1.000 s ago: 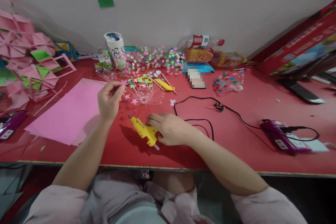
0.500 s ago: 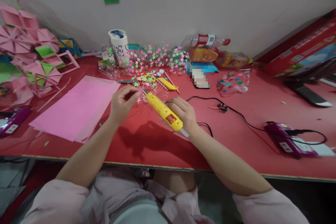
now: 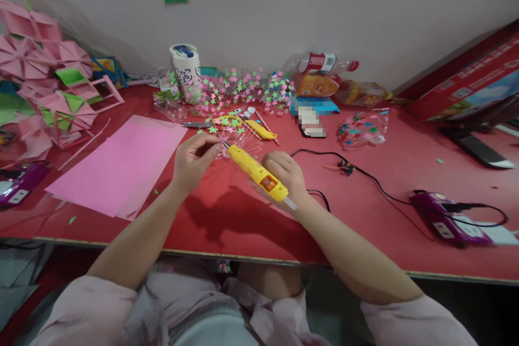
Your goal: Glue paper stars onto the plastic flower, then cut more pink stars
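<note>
Right hand [image 3: 286, 175] clenched on glue gun [image 3: 257, 172], nozzle aimed at star pinched in left hand [image 3: 193, 159], above red surface [image 3: 227, 227]. Gun judged rigid, light; best gripped mid-body. Pink paper [image 3: 121, 165] left.

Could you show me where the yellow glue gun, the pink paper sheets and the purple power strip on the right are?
yellow glue gun [image 3: 255, 169], head view, on the middle of its yellow body.
pink paper sheets [image 3: 121, 165], head view, on the bare middle of the top sheet.
purple power strip [image 3: 440, 215], head view, on its purple top face.
</note>
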{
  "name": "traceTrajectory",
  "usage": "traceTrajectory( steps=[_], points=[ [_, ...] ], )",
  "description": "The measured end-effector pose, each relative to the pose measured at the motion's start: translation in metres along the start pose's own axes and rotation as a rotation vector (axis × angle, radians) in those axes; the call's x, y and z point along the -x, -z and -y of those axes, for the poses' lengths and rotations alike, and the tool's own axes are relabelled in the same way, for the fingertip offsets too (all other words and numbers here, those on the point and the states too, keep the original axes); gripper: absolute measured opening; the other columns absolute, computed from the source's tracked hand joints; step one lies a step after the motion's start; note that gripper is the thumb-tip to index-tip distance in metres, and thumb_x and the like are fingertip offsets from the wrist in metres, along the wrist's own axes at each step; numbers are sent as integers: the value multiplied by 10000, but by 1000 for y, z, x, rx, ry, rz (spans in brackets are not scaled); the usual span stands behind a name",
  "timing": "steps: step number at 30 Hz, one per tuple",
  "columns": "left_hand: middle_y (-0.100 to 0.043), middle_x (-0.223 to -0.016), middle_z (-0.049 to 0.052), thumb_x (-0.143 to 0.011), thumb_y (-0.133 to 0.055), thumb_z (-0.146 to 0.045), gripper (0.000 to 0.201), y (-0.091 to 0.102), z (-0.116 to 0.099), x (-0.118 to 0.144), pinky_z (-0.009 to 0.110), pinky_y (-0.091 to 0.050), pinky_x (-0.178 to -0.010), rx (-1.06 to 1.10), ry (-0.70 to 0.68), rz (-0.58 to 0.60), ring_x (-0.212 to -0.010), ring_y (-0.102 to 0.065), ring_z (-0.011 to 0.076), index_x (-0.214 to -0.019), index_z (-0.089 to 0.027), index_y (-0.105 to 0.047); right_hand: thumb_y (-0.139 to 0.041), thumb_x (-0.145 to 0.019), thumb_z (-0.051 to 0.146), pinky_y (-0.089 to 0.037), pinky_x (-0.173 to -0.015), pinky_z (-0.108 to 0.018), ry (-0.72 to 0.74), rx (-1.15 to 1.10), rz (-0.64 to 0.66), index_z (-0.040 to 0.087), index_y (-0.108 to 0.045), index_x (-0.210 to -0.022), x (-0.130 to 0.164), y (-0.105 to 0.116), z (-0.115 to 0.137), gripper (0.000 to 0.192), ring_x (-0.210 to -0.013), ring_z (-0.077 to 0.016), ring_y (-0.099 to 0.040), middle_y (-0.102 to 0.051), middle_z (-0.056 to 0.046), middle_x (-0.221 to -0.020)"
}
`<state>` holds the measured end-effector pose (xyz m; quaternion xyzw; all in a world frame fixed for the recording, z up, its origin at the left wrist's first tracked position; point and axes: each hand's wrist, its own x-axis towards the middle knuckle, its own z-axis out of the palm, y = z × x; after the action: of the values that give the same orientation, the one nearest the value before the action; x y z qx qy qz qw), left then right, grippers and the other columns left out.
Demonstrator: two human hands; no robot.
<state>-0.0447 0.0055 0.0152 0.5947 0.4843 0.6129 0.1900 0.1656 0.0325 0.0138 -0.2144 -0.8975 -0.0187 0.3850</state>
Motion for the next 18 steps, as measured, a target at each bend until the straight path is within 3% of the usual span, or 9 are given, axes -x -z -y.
traceTrajectory(
  steps=[18],
  points=[
    [-590, -635, -29, -771, -607, -222, 78, 0, 0, 1, 209, -411, -564, -24, -47, 1, -589, -512, 84, -706, -187, -631, -489, -895, 421, -343, -570, -293, 23, 27, -6, 218, -438, -692, -1, 1, 0, 292, -586, -159, -429, -502, -20, -619]
  ],
)
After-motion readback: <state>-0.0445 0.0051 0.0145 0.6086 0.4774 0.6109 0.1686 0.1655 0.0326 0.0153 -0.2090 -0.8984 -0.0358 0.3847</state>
